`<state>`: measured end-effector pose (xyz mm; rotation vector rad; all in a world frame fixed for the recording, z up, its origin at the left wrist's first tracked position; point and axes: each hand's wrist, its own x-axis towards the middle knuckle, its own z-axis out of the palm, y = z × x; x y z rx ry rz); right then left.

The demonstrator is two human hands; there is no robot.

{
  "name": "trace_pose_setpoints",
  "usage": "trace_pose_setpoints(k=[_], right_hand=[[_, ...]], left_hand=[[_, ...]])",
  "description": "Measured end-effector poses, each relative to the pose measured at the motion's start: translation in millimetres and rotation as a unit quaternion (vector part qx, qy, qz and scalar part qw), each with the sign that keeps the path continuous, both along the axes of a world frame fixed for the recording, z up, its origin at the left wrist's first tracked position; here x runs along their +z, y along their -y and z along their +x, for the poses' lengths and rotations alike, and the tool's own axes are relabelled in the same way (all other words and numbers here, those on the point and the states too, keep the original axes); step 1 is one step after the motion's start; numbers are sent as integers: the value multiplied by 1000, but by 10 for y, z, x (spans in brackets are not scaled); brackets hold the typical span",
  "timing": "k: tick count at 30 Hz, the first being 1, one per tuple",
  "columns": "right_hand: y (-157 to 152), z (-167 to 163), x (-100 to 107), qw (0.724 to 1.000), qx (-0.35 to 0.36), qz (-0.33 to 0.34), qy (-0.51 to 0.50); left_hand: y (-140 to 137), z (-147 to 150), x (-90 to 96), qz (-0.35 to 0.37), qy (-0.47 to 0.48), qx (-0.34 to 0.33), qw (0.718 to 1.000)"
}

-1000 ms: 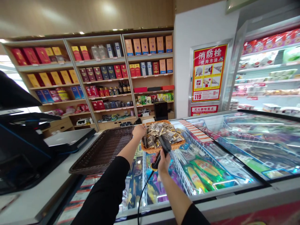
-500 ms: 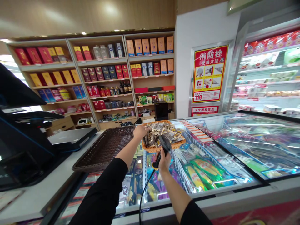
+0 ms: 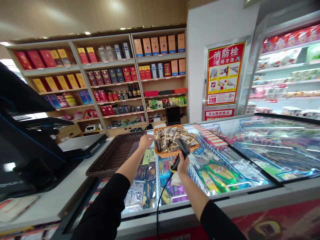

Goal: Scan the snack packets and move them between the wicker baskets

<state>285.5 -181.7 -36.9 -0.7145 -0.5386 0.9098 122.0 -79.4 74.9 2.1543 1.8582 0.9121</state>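
Observation:
My right hand (image 3: 183, 163) grips a black corded barcode scanner (image 3: 184, 146), its head over the front of an orange wicker basket (image 3: 166, 155). Small brown-and-beige packets (image 3: 170, 135) fill that basket, which stands on the glass freezer top. At the basket's left rim is my left hand (image 3: 146, 141), its fingers curled together; what they hold, if anything, is hidden. Behind my left hand and to its left lies a dark brown wicker tray (image 3: 112, 153). The scanner's cable (image 3: 160, 200) hangs down toward me.
A glass-topped freezer (image 3: 250, 191) with bagged goods in wire baskets stretches to the right. On the left counter stand a scale (image 3: 82, 146) and a dark checkout terminal (image 3: 22, 143). Shelves of boxes (image 3: 112, 78) line the back wall; a chilled display (image 3: 287, 80) stands at right.
My left hand has drawn back left from the packets to the basket's rim. The scanner in my right hand has shifted slightly right and up. The view has moved a little.

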Motion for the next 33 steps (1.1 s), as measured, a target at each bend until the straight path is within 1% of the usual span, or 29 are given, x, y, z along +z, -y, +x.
trace_pose_setpoints(k=[4,8,10,13,16,18,19,21,23,24,26,27,29,31,33], right_hand=[[-32,152,-37,1000,3,-22,-9],[-69,195,-128,1000,1,-22,3],[-79,188,-142,1000,2,-19,4],[-78,171,-124,1000,3,-17,-1],[-56,171,-89,1000,8,-9,-8],[-31,180,-70,1000,14,3,-6],[-15,182,-62,1000,19,12,0],[22,162,-45,998,37,36,23],[67,89,-25,994,75,59,53],[93,29,-13,990,103,68,68],[149,-125,12,979,170,74,89],[176,-208,22,972,202,72,97],[228,-359,31,960,247,65,112],[271,-457,20,957,255,56,126],[306,-494,-3,958,246,46,139]], left_hand=[[-36,249,-9,5,1,15,1000],[-59,518,-10,3,-88,61,994],[-54,596,-7,0,-114,91,989],[-53,617,16,-3,-92,121,988],[-92,541,66,23,-5,140,990],[-132,447,94,61,93,128,986],[-146,388,97,77,154,116,978],[-139,242,69,82,285,84,951],[-69,67,-18,49,402,49,913],[-14,-27,-83,27,444,32,895],[115,-214,-244,-10,496,5,868],[176,-298,-331,-21,507,1,862],[267,-433,-491,-28,518,18,855],[306,-510,-603,-18,531,51,846],[306,-528,-654,-11,542,77,837]])
